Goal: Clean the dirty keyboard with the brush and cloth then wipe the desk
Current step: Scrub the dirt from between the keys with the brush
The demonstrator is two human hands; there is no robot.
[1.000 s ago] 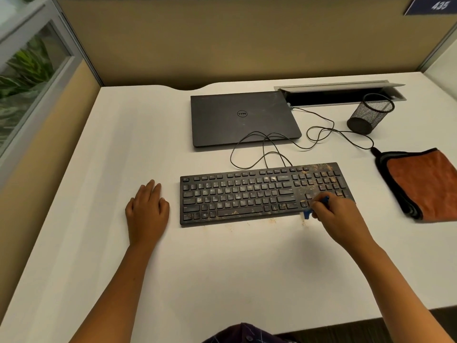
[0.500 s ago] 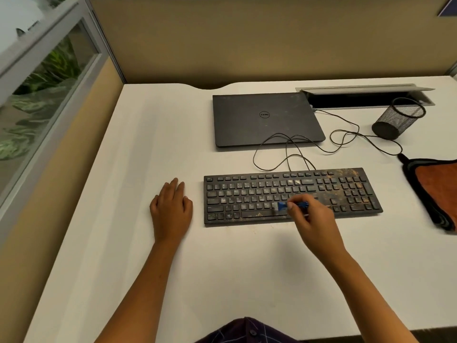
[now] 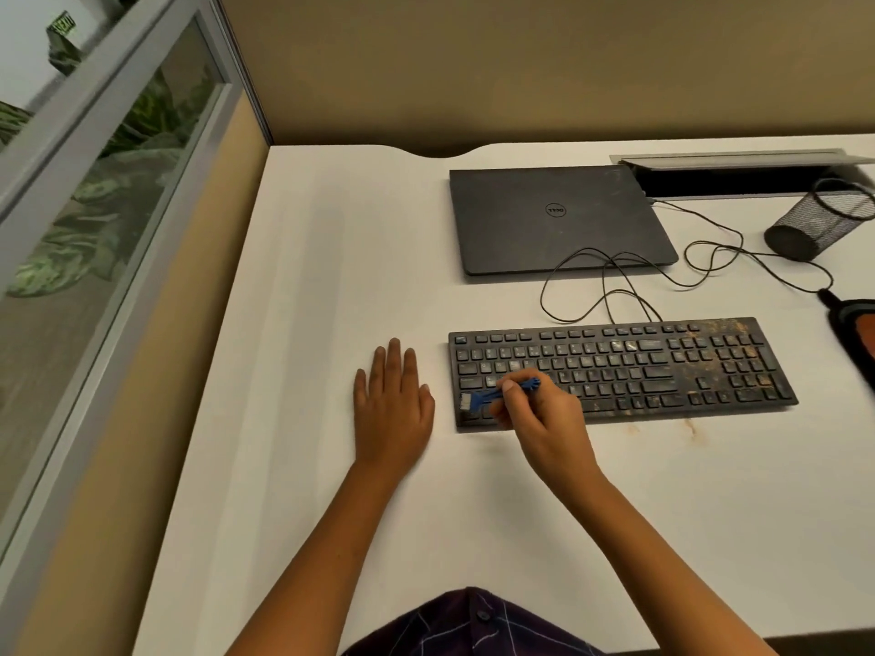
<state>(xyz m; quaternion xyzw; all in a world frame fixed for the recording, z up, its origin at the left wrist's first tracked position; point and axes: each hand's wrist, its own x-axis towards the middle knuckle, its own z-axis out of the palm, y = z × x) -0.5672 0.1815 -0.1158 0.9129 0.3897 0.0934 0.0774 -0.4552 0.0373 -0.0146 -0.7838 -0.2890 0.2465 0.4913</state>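
— Two hands are in the head view, both low over the white table [image 3: 331, 286]. What does each one do?

— Left hand [image 3: 393, 409] lies flat on the table, fingers straight and close together, just beside the keyboard's left end, at about nine o'clock from it. Its grip holds nothing. Right hand [image 3: 540, 419] has its grip closed round a small blue brush [image 3: 502, 393], fingers and thumb pinching the handle.

— Where is the brush on the keyboard?

— Keyboard [image 3: 620, 369] sits at the middle of the table, black, wide, lying level. Brush head, pale bristles, rests on the keys at the lower left corner, around eight o'clock on the board. The handle tail points toward three o'clock.

— Is the dirt visible?

— Yes. Brown grime spots the right end, over the number pad at three o'clock, and thinner specks run along the bottom rows. A few brown smears [image 3: 686, 426] mark the table just below the front edge.

— And the cloth?

— Only its edge shows, an orange cloth [image 3: 859, 333] with dark trim, cut by the frame at three o'clock, apart from the keyboard.

— Anything else around?

— Closed dark laptop [image 3: 558, 220] at twelve o'clock from the keyboard. A black cable [image 3: 611, 286] loops between them. A mesh pen cup [image 3: 819, 224] lies tipped on its side at two o'clock, near an open cable tray [image 3: 738, 175] along the back edge.
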